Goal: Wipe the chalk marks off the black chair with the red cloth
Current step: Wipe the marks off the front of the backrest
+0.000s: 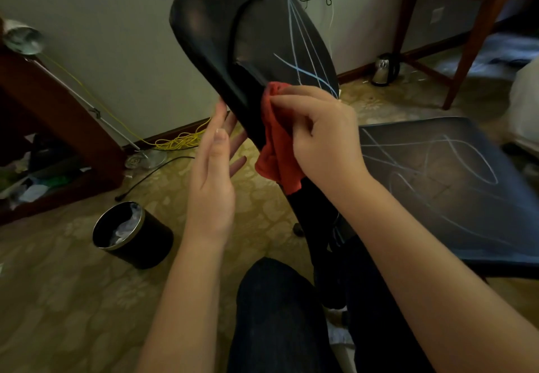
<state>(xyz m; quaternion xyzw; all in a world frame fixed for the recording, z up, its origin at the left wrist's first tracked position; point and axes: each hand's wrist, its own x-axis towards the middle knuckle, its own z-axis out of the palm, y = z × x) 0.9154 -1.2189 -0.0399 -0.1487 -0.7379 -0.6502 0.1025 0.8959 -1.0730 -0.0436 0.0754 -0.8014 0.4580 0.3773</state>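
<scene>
Both hands work at the black chair's tall curved backrest (221, 22): the right hand (323, 136) curls around a crumpled red cloth (275, 151), holding it against the backrest's lower end, while the left hand (213, 168), fingers straight and spread, lies along its left edge, seemingly touching it. The backrest's long axis leans from bottom centre up toward the top, with pale blue chalk lines (303, 52) running lengthwise above the cloth. More scribbles cross the flat dark seat (437, 183) at right, and a round black waste bin (134, 235) stands on patterned yellow carpet (73, 299).
</scene>
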